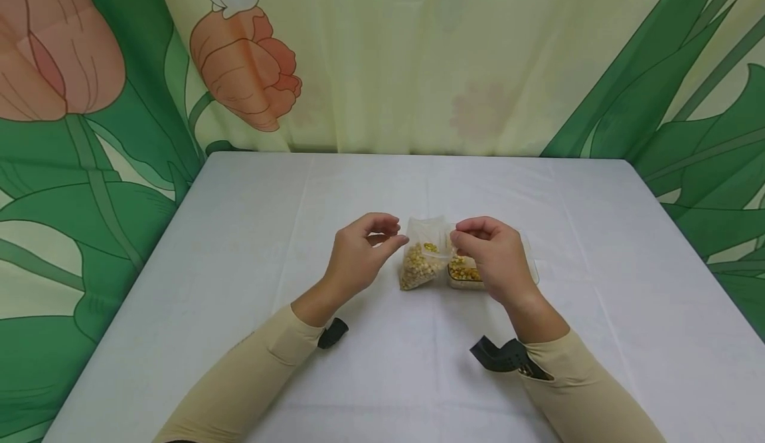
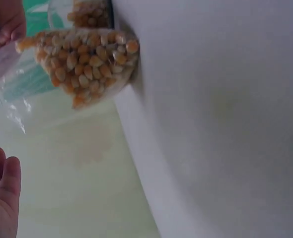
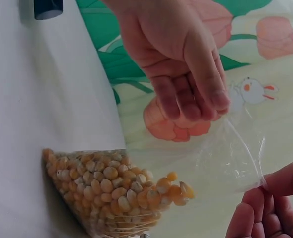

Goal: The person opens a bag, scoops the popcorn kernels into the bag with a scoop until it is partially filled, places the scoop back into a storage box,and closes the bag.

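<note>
A clear plastic bag (image 1: pixel 420 257) partly filled with dried corn kernels (image 3: pixel 109 191) rests on the table, its upper part empty and see-through. My right hand (image 1: pixel 493 250) pinches the bag's top edge between thumb and fingertips, which the right wrist view shows closely. On the other side, my left hand (image 1: pixel 366 247) is raised beside the bag's mouth with loosely bent fingers and nothing in them. The left wrist view shows a gap between its fingers (image 2: pixel 8 181) and the plastic. Behind my right hand stands a clear rectangular container (image 1: pixel 466 283) holding more kernels, partly hidden.
A white cloth covers the table (image 1: pixel 239 230). Behind it hangs a curtain (image 1: pixel 406 64) printed with flowers, leaves and a rabbit. Dark straps (image 1: pixel 502 354) stick out at both of my sleeves.
</note>
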Demonstrator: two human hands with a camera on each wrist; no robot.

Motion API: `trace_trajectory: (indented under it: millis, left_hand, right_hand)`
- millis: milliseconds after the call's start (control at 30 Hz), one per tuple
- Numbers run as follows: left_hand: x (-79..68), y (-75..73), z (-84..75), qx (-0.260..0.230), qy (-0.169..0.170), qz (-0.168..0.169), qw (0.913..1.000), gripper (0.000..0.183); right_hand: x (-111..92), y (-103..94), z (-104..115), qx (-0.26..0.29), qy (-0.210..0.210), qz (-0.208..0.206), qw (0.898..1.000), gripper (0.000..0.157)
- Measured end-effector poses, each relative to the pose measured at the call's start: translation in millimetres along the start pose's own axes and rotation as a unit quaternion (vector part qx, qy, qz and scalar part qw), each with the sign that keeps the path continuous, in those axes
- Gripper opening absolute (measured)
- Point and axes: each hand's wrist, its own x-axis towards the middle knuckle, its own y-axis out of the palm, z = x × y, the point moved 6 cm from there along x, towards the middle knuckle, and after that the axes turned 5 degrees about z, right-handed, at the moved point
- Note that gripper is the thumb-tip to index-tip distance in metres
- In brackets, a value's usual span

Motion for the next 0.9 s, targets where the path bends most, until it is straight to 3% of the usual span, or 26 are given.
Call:
trace_trajectory:
  millis: [300,433,600,900]
  left_hand:
    - [-14.0,16.7,-2.4,0.005,-0.016,0.032,0.9993,0.038]
    - [-14.4,20.8,-5.5,0.022,-0.012,0.02,0.9995,0.04]
    - [-12.3,24.3,-12.0,0.032,0.019,0.005,0.9993,0.041]
    - [-9.0,24.3,-14.3,0.06,0.043,-0.026,0.9969,0.02]
  right_hand:
    - [1.2,3.0,0.6,0.003,-0.005,-0.013,1.0,0.018]
    - [2.4,5.7,0.7,0.011,-0.009,-0.021,1.0,0.019]
    - [3.6,9.5,0.9,0.026,-0.012,-0.037,0.999,0.018]
    - [3.5,13.7,1.0,0.03,-0.009,-0.043,0.999,0.018]
